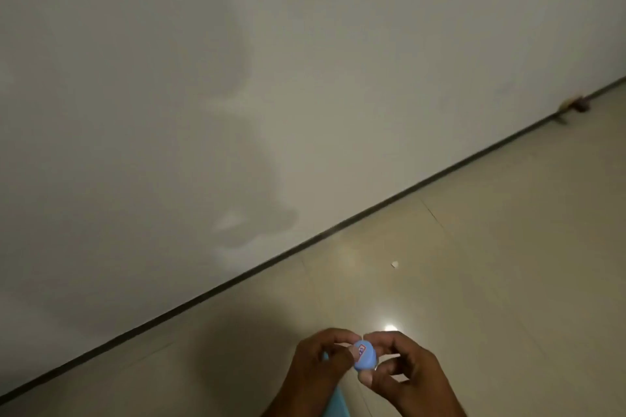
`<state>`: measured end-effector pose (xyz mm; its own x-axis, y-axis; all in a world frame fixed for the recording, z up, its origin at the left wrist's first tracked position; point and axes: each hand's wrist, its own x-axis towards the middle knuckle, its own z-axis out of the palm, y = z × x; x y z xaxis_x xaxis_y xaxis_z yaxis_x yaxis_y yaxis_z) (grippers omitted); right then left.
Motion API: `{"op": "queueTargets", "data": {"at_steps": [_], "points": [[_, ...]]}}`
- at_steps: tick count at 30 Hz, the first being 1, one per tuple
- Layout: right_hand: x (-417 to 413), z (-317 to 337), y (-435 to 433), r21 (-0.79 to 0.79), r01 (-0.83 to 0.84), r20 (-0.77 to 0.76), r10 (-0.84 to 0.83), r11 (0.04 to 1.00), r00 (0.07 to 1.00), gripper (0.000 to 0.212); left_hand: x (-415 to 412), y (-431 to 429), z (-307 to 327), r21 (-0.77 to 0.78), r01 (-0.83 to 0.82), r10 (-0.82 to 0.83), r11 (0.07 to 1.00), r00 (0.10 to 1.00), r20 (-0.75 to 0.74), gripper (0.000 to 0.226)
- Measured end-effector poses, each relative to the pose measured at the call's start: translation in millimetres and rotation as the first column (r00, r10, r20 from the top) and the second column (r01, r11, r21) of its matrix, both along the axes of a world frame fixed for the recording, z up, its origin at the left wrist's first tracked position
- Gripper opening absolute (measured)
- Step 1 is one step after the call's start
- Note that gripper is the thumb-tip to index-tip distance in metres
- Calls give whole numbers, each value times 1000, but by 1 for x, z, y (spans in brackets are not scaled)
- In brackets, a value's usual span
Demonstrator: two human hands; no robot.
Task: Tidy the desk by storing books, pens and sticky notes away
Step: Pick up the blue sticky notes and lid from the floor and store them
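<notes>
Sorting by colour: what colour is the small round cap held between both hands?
Light blue cap, head view.

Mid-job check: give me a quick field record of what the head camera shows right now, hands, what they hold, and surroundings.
left hand: fingers pinching the small blue object from its left side
right hand: fingers gripping the same object from its right side
held item: small blue round object with a red-and-white label; exact type unclear
below hands: light blue strip, partly hidden
surface: beige tiled floor, small white scrap
background: plain wall
desk, books, pens: not in view
</notes>
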<state>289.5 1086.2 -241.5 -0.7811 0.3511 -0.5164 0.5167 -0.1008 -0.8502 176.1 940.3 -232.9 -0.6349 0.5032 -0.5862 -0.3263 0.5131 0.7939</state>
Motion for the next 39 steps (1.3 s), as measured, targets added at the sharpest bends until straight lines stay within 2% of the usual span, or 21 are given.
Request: {"op": "queueTargets", "data": {"at_steps": [5, 10, 13, 16, 19, 25, 32, 35, 37, 39], "points": [[-17, 72, -53, -8, -201, -46, 200, 980, 979, 41, 13, -62, 78, -29, -156, 153, 987, 986, -68, 11], [-30, 120, -128, 60, -354, -95, 359, 933, 929, 45, 33, -147, 133, 19, -337, 335, 941, 923, -190, 15], [-40, 151, -182, 88, -451, -166, 459, 888, 873, 42, 48, -202, 165, 62, -482, 483, 874, 848, -217, 14], [-41, 178, -236, 135, -543, -238, 559, 829, 794, 40, 68, -255, 199, 114, -601, 608, 791, 753, -252, 3], [-34, 206, -296, 152, -620, -291, 635, 769, 716, 38, 95, -312, 230, 167, -667, 682, 726, 671, -290, 8], [16, 252, -411, 149, -755, -334, 752, 638, 569, 34, 174, -421, 261, 173, -794, 798, 583, 521, -303, 6], [110, 267, -540, 166, -883, -295, 876, 440, 381, 36, 292, -532, 276, 124, -911, 910, 393, 366, -193, 30], [142, 266, -588, 155, -928, -275, 917, 338, 288, 32, 334, -569, 283, 136, -950, 959, 281, 283, -6, 30], [158, 263, -616, 107, -946, -268, 925, 305, 268, 28, 360, -592, 286, 160, -977, 977, 139, 162, 138, 30], [169, 258, -638, 59, -962, -256, 935, 267, 244, 26, 385, -616, 281, 193, -981, 985, -23, 10, 171, 34]]}}
